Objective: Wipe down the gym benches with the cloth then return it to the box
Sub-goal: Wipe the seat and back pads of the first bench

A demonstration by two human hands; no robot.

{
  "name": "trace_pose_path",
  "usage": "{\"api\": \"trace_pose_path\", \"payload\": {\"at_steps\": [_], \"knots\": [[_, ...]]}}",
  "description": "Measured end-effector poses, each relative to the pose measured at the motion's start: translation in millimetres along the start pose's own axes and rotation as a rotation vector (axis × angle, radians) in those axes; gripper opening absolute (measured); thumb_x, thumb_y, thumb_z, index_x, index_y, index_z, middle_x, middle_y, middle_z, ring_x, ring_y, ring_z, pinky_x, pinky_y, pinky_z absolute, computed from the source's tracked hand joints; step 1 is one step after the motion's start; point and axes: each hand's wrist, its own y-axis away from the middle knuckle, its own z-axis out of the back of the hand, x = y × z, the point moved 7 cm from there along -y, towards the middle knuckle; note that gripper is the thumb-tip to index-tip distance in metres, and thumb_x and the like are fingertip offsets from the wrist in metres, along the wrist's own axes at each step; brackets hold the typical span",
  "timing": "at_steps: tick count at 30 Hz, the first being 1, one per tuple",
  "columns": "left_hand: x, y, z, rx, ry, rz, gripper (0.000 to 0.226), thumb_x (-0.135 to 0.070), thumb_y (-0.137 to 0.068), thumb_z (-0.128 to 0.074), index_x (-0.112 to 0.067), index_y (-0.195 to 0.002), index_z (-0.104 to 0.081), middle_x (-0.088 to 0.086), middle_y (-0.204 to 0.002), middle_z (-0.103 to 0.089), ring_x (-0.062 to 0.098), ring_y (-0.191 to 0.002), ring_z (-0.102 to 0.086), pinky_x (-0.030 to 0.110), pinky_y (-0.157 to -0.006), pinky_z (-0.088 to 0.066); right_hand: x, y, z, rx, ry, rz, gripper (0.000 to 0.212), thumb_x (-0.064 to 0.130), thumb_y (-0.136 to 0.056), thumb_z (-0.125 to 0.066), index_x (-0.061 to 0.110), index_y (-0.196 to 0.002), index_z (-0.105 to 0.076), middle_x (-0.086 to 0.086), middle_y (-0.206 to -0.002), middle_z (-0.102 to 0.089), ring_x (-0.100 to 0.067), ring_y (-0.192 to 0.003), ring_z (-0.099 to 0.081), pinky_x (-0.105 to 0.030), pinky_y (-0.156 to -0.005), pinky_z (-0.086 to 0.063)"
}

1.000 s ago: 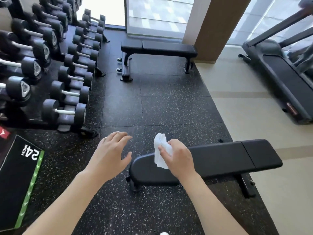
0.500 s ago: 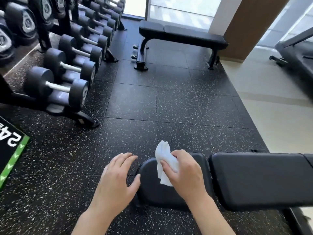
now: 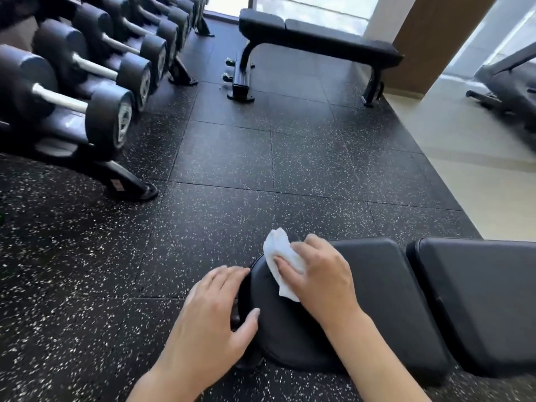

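A black padded gym bench (image 3: 385,300) lies across the lower right, its rounded end toward the left. My right hand (image 3: 322,274) holds a crumpled white cloth (image 3: 280,258) and presses it on the bench's rounded end. My left hand (image 3: 211,320) rests on the left edge of that end, fingers spread, thumb on the pad. A second black bench (image 3: 316,39) stands at the back, near the window. The box is out of view.
A rack of black dumbbells (image 3: 95,91) runs along the left, its foot (image 3: 130,187) jutting onto the speckled rubber floor (image 3: 261,158). A brown pillar (image 3: 420,30) and a treadmill (image 3: 507,79) stand at the right, on the pale floor.
The view has come closer to the near bench. My left hand moved onto the bench's end. My right hand lowered the cloth onto the pad.
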Motion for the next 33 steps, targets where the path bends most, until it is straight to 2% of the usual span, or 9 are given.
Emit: {"api": "trace_pose_path", "payload": {"at_steps": [6, 10, 12, 15, 20, 23, 26, 29, 33], "knots": [[-0.2, -3.8, -0.3, 0.022, 0.020, -0.021, 0.068, -0.060, -0.096, -0.051, -0.031, -0.157, -0.043, -0.023, -0.152, -0.045, -0.001, -0.147, -0.034, 0.035, -0.125, -0.033, 4.6, -10.9, -16.0, 0.033, -0.032, -0.024, 0.041, 0.047, -0.093, -0.071, 0.014, -0.071, -0.063, 0.002, -0.075, -0.048, -0.023, -0.074, -0.052, -0.035, -0.067, -0.041], [11.9, -3.7, 1.4, 0.031, 0.069, -0.005, 0.071, -0.070, -0.088, -0.058, -0.044, -0.152, -0.042, -0.049, -0.135, -0.035, -0.018, -0.137, -0.031, 0.019, -0.115, -0.032, 18.1, 6.1, -5.5, 0.052, -0.036, 0.049, 0.034, 0.042, -0.092, -0.074, 0.015, -0.075, -0.065, 0.004, -0.075, -0.048, -0.020, -0.071, -0.051, -0.034, -0.066, -0.044], [19.3, -2.7, 1.1, 0.054, 0.080, -0.021, 0.079, -0.081, -0.082, -0.057, -0.047, -0.152, -0.040, -0.054, -0.134, -0.031, -0.019, -0.138, -0.030, 0.019, -0.115, -0.032, 31.7, 25.8, -0.8, 0.066, -0.040, 0.125, 0.030, 0.042, -0.093, -0.071, 0.015, -0.078, -0.068, 0.005, -0.076, -0.049, -0.017, -0.070, -0.049, -0.033, -0.066, -0.046], [27.1, 1.8, 1.0, 0.074, 0.077, -0.042, 0.088, -0.092, -0.075, -0.052, -0.050, -0.152, -0.037, -0.049, -0.143, -0.034, -0.019, -0.141, -0.028, 0.021, -0.115, -0.032, 39.7, 53.1, 4.0, 0.062, -0.060, 0.210, 0.033, 0.043, -0.096, -0.068, 0.016, -0.078, -0.065, 0.005, -0.075, -0.046, -0.016, -0.068, -0.044, -0.035, -0.063, -0.045], [31.6, 9.7, 1.6, 0.111, 0.047, -0.039, 0.094, -0.091, -0.069, -0.062, -0.064, -0.151, -0.025, -0.048, -0.149, -0.029, -0.019, -0.143, -0.025, 0.023, -0.115, -0.032, 32.8, 53.7, 4.8, 0.072, -0.050, 0.273, 0.032, 0.046, -0.098, -0.067, 0.017, -0.084, -0.069, 0.004, -0.077, -0.048, -0.018, -0.069, -0.047, -0.037, -0.064, -0.046], [30.9, 6.5, 0.8, 0.092, 0.041, -0.037, 0.098, -0.090, -0.066, -0.064, -0.059, -0.153, -0.029, -0.049, -0.145, -0.030, -0.020, -0.143, -0.025, 0.022, -0.119, -0.029, -4.8, 15.2, 9.6, 0.037, 0.120, 0.160, 0.032, 0.046, -0.101, -0.053, 0.022, -0.090, -0.072, 0.002, -0.080, -0.054, -0.020, -0.079, -0.056, -0.034, -0.074, -0.049], [30.4, 4.4, -0.1, 0.097, 0.041, -0.031, 0.099, -0.088, -0.065, -0.067, -0.058, -0.152, -0.030, -0.054, -0.142, -0.026, -0.024, -0.140, -0.023, 0.021, -0.117, -0.028, -38.7, -12.9, 5.1, 0.097, 0.302, 0.007, 0.047, 0.051, -0.108, -0.032, 0.024, -0.100, -0.070, 0.008, -0.085, -0.048, -0.016, -0.089, -0.052, -0.024, -0.078, -0.040], [30.6, 4.8, 1.0, 0.105, 0.048, -0.022, 0.099, -0.092, -0.064, -0.065, -0.062, -0.151, -0.029, -0.048, -0.147, -0.031, -0.020, -0.142, -0.027, 0.022, -0.117, -0.030, -23.9, -7.7, 6.7, 0.020, 0.138, -0.067, 0.040, 0.047, -0.102, -0.058, 0.014, -0.081, -0.068, -0.003, -0.083, -0.057, -0.026, -0.084, -0.060, -0.037, -0.075, -0.047], [34.9, 6.4, -1.7, 0.109, 0.039, -0.008, 0.108, -0.098, -0.062, -0.060, -0.048, -0.155, -0.037, -0.052, -0.144, -0.027, -0.021, -0.143, -0.025, 0.024, -0.119, -0.031, 45.8, 28.7, -7.2, -0.022, 0.014, 0.192, 0.034, 0.043, -0.097, -0.066, 0.015, -0.078, -0.067, -0.002, -0.079, -0.058, -0.023, -0.070, -0.057, -0.037, -0.065, -0.051]]}}
